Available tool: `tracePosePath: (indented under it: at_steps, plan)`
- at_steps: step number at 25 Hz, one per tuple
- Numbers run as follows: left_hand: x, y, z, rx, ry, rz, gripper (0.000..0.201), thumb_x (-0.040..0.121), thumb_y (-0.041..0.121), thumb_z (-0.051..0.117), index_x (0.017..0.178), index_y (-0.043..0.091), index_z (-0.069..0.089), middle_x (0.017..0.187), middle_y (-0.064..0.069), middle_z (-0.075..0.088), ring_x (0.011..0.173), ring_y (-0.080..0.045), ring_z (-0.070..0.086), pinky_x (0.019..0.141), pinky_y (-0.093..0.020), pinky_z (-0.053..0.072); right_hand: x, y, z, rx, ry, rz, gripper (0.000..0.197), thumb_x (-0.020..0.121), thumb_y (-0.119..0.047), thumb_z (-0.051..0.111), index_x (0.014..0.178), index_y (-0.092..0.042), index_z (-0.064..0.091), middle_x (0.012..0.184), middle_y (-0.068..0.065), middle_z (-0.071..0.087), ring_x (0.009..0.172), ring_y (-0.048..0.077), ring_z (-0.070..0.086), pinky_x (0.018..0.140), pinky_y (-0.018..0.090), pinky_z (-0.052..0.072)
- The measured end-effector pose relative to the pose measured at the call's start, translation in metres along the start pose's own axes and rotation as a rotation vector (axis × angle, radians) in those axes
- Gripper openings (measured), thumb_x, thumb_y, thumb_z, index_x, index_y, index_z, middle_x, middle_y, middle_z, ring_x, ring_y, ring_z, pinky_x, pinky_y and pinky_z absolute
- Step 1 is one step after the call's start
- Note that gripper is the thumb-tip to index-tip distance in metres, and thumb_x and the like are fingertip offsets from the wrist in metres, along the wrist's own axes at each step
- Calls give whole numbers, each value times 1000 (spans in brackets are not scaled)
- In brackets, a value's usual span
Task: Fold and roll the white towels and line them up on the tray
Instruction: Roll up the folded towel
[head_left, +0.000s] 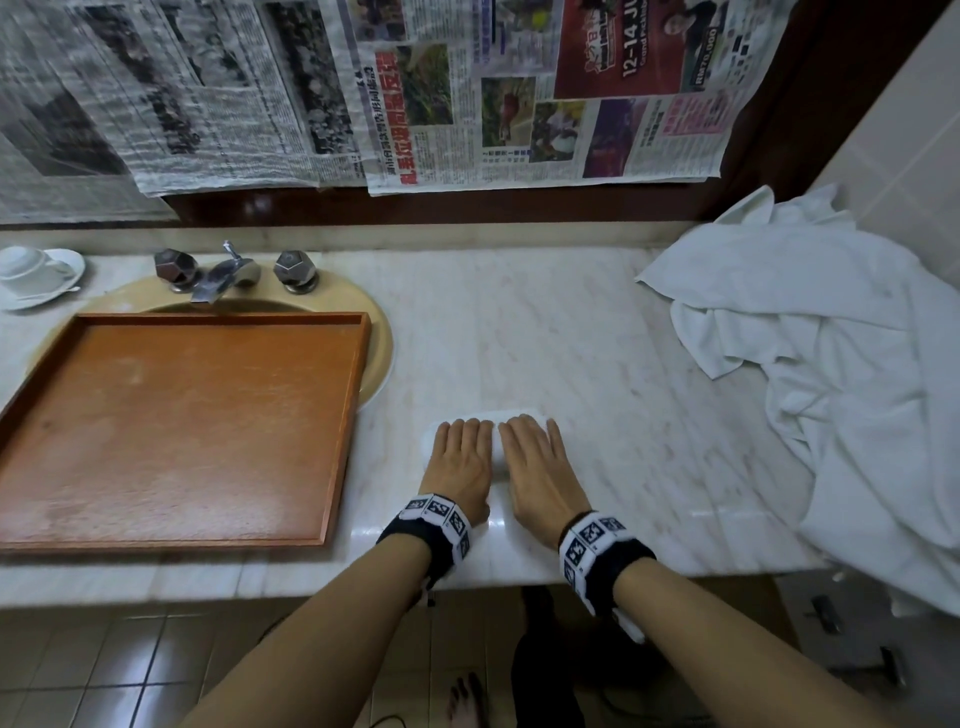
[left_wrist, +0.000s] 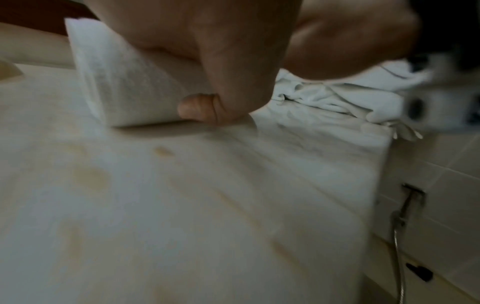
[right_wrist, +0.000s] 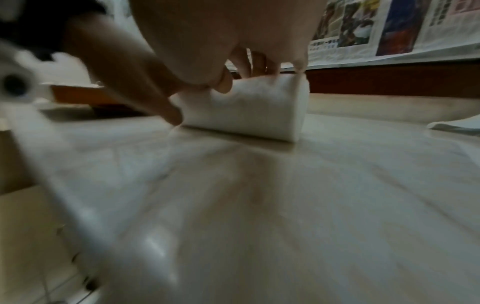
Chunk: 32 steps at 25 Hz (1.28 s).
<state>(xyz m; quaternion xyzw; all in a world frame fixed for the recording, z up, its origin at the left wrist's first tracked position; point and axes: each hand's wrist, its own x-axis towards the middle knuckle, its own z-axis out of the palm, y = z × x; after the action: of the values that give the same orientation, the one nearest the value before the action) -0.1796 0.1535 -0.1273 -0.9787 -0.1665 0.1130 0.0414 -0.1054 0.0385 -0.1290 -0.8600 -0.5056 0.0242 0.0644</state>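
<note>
A small white towel roll (head_left: 497, 453) lies crosswise on the marble counter (head_left: 571, 338), just right of the tray. My left hand (head_left: 462, 460) and right hand (head_left: 535, 465) lie side by side, flat on top of it with fingers straight. In the left wrist view the roll (left_wrist: 130, 88) shows its layered end, and my left hand (left_wrist: 207, 41) has its thumb at the roll's base. The right wrist view shows my right hand (right_wrist: 213, 30) draped over the roll (right_wrist: 249, 109). The wooden tray (head_left: 182, 415) holds nothing. A heap of loose white towels (head_left: 831, 338) lies at the right.
The tray rests partly over a beige sink (head_left: 376, 358) with a chrome faucet (head_left: 218, 275). A white cup and saucer (head_left: 31, 270) stand at the far left. Newspaper sheets (head_left: 467, 88) hang on the wall behind. The counter's front edge runs just below my wrists.
</note>
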Motion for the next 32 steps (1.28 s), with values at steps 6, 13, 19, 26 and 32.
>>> tracePosePath:
  at_steps: [6, 13, 19, 26, 32]
  plan:
    - [33, -13, -13, -59, -102, -25, 82, 69, 33, 74, 135, 9, 32, 129, -9, 42, 118, -27, 42, 107, -37, 31, 14, 1, -12, -162, -280, 39, 96, 84, -10, 56, 150, -2, -13, 160, 15, -12, 147, 31, -17, 115, 49, -16]
    - [64, -21, -12, -139, -166, -94, 86, 65, 47, 76, 133, 13, 36, 129, -5, 45, 120, -25, 43, 103, -41, 34, 51, 12, -20, -131, -400, 1, 110, 78, -32, 71, 151, -3, -5, 160, 13, -1, 148, 29, -6, 119, 49, -8]
    - [83, -25, -24, -233, -312, -198, 77, 68, 58, 69, 129, 20, 41, 126, 1, 52, 123, -21, 40, 103, -52, 31, 98, 32, -26, -38, -462, -10, 79, 75, -37, 74, 136, -7, 33, 137, 10, 43, 126, 27, 40, 111, 37, 26]
    - [79, -26, -26, -292, -311, -169, 82, 57, 56, 75, 123, 23, 40, 106, 5, 60, 106, -19, 53, 96, -47, 34, 100, 39, -25, 44, -525, 85, 73, 56, -49, 77, 115, -21, 45, 101, -4, 58, 101, 20, 55, 97, 44, 38]
    - [65, -43, -54, -124, -210, -49, 41, 65, 44, 71, 99, 25, 57, 98, 2, 56, 92, -18, 56, 94, -42, 35, 109, 25, -52, 79, -545, 63, 53, 59, -39, 81, 102, -18, 58, 99, 0, 56, 87, 22, 59, 68, 31, 49]
